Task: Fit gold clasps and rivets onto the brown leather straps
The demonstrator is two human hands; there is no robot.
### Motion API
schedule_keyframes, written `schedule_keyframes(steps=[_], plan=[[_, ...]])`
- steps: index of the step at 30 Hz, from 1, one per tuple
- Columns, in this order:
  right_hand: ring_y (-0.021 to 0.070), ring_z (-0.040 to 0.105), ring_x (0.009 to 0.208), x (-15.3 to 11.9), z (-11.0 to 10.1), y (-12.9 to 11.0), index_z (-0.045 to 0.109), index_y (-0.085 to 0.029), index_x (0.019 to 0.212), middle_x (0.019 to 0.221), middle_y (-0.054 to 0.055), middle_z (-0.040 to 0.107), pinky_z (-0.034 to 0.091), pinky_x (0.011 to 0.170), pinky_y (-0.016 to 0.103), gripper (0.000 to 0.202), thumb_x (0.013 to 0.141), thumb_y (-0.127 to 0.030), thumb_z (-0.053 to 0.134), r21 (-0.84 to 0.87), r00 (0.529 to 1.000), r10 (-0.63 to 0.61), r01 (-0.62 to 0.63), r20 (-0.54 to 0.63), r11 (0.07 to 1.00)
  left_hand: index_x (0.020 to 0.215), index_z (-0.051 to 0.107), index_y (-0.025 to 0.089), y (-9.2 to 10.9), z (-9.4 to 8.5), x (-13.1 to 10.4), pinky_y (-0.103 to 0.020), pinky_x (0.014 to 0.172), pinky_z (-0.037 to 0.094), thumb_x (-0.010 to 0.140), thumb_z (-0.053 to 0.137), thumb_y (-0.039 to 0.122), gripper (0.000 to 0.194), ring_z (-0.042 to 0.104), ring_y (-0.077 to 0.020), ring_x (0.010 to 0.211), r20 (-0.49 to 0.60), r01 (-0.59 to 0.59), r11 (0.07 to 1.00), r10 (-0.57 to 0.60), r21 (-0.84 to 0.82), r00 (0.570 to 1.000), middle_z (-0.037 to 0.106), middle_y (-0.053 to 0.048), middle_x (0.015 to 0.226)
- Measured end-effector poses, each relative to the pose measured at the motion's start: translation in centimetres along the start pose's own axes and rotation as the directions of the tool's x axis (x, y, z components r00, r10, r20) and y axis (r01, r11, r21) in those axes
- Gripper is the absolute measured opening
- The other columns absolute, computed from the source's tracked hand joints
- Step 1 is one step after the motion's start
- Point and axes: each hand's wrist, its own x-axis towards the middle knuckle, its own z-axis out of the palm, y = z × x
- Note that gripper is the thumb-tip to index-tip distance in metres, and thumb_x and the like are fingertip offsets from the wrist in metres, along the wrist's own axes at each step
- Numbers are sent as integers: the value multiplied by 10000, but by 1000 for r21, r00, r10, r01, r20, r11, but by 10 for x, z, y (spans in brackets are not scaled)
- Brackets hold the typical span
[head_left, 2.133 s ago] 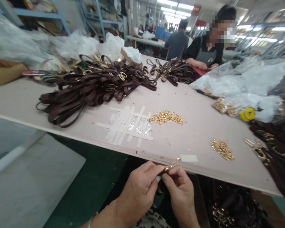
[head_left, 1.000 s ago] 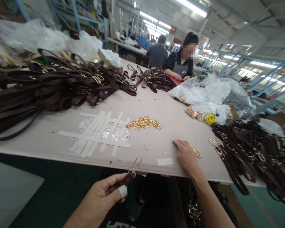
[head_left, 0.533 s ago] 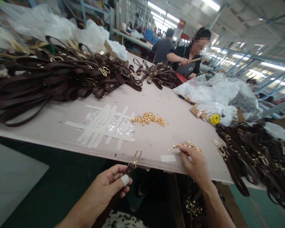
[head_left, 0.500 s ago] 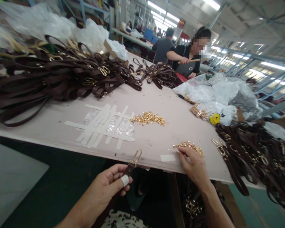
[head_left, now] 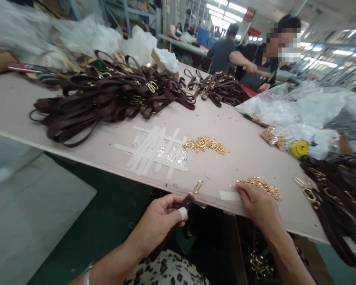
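Observation:
My left hand (head_left: 169, 215) is closed on a dark brown leather strap (head_left: 188, 201), just off the table's front edge. A gold clasp (head_left: 198, 187) sticks up from the strap's end. White tape is wrapped round my left thumb. At the near edge of a small pile of gold metal pieces (head_left: 265, 186), my right hand (head_left: 259, 202) has its thumb and fingers pinched together. Whatever lies between those fingertips is too small to make out. Beside them a white tape strip (head_left: 230, 196) is stuck to the table.
Another gold pile (head_left: 206, 145) lies beside a taped plastic patch (head_left: 154, 152). Brown straps heap up at the back left (head_left: 115, 95) and right (head_left: 338, 186). Plastic bags (head_left: 308, 107) lie at right. Across the table (head_left: 106, 158), a co-worker (head_left: 258, 59) holds a wooden-handled tool.
The view has swung left, so things appear farther right. My right fingers have drawn together at the pile. My left hand still grips the strap, its clasp slightly turned.

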Motion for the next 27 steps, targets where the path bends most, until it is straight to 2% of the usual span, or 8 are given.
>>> schedule_keyframes(steps=[4,7,9,12,15,18,22,27], plan=[[251,694,820,4,-3,5,722,-242,967,904,47,757,525,758,389,223,849,-367,580,98,963,255,-263,88,960,968,732,142,-1,1,4,-239,655,500,758,696,192,219,572,-115,697,-7,-36,999,36,-9,999,676,-22,837],[234,681,781,1,-2,-13,708,-236,928,854,37,741,519,747,376,205,814,-387,630,258,942,329,-335,70,906,981,737,147,-1,4,5,-241,660,514,773,684,185,218,578,-117,709,-17,-57,998,57,1,998,699,-40,890],[210,672,796,-5,3,-40,689,-229,911,863,33,726,523,754,347,180,823,-384,667,465,943,330,-306,31,831,1010,740,160,0,7,5,-238,663,512,789,668,176,233,583,-119,716,-5,-81,996,81,26,997,712,-46,919],[168,660,815,-16,16,-91,654,-237,897,867,9,697,534,736,281,94,844,-297,703,736,954,298,-200,-3,646,1029,736,163,-1,12,4,-250,677,512,811,651,174,234,598,-136,738,6,-131,989,131,74,991,723,-53,919],[152,655,854,-22,28,-129,634,-252,912,883,-6,676,538,765,268,99,869,-170,671,843,976,205,-53,-69,535,1040,731,168,-2,14,3,-262,711,517,834,638,179,226,627,-163,799,9,-186,976,186,111,982,729,-54,931],[156,656,866,-22,31,-144,641,-255,933,895,-1,680,535,800,288,156,881,-108,635,823,979,151,28,-138,568,1057,730,191,-3,14,2,-298,819,532,867,616,188,221,662,-202,925,33,-224,967,222,118,974,732,-46,966],[172,668,868,-24,28,-145,649,-253,917,904,13,697,540,826,318,158,880,-101,630,760,978,136,31,-156,649,1071,737,213,-2,14,1,-333,950,505,882,603,173,235,667,-218,1011,34,-294,942,293,162,956,739,-38,1041],[181,678,866,-30,30,-150,665,-244,917,886,13,704,555,833,325,132,853,-129,674,774,956,236,-14,-176,633,1078,746,242,1,13,-3,-280,919,495,854,565,63,339,665,-189,989,32,-380,858,394,345,919,738,-11,1040]])
